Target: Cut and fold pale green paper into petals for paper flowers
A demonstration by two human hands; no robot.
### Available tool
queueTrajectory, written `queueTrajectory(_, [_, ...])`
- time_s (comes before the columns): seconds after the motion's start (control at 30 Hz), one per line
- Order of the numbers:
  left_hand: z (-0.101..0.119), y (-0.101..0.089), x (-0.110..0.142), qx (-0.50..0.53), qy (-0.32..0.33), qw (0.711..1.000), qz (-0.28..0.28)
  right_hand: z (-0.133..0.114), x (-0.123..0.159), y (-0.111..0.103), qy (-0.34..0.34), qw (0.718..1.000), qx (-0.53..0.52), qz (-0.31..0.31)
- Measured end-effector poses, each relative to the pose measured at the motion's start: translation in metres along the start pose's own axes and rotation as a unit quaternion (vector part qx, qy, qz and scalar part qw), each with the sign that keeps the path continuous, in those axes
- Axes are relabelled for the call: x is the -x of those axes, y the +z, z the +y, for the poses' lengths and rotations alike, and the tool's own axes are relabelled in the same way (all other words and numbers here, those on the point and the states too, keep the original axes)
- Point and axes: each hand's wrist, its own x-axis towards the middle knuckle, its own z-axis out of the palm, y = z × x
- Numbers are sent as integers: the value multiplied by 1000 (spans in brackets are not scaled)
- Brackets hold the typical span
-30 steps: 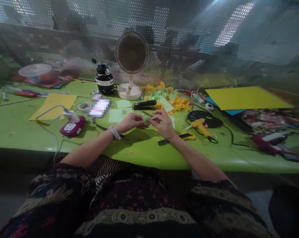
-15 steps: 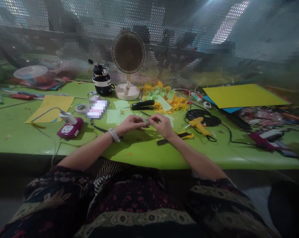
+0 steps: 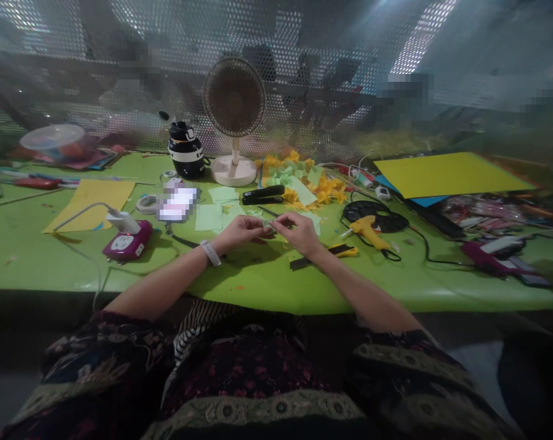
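Note:
My left hand [image 3: 241,234] and my right hand [image 3: 299,233] meet fingertip to fingertip above the near middle of the green table. Both pinch a small piece of pale green paper [image 3: 267,225], mostly covered by the fingers. Behind them lie pale green paper squares [image 3: 209,217] and a black stapler [image 3: 263,194]. Beneath my right wrist is a yellow and black cutter [image 3: 343,250]. Farther back, a heap of yellow paper flowers [image 3: 327,190] is mixed with green paper pieces [image 3: 285,173].
A yellow glue gun [image 3: 368,231] rests by a black palette-like tray [image 3: 386,220] at right. Purple power sockets [image 3: 128,242] stand left. Behind are a fan [image 3: 234,170], a dark bottle [image 3: 186,157] and a lit phone [image 3: 178,205]. Yellow sheets [image 3: 454,175] lie back right.
My hands stay nearly in place, fingertips still together on the small paper. The fingers have shifted slightly, and less of the paper shows. The view has moved a little.

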Motion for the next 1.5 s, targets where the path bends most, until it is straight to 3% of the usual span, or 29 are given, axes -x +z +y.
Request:
queueTrajectory(0.17, [-1,0,-1,17,-4,1000,-9,2,-4,-2,69,996,-60,9])
queueTrajectory(0.3, [0,1,0,28,-21,999,-13,1,-6,-5,117,984,-103,-86])
queueTrajectory(0.43, [2,1,1,31,-54,998,-31,0,-5,-4,102,981,-87,-139])
queueTrajectory(0.63, [5,0,3,53,-107,990,-72,-2,-4,0,45,989,-55,-126])
queueTrajectory(0.77, [6,0,4,12,-102,990,-96,-4,-3,1,18,992,-58,-112])
queueTrajectory(0.87, [6,0,4,-2,-89,992,-87,-4,-3,-1,52,987,-79,-129])
queueTrajectory(1.0, [6,-1,3,2,-89,994,-63,-4,-3,-2,112,966,-111,-203])
queueTrajectory(1.17, [9,-5,2,-4,-88,995,-46,-3,-5,-3,121,958,-138,-219])
queueTrajectory(1.33, [10,-9,1,-34,-83,996,-13,0,-8,-8,148,936,-157,-280])
queueTrajectory(1.5, [8,-5,0,-37,-46,998,21,-1,-8,-9,155,935,-150,-281])
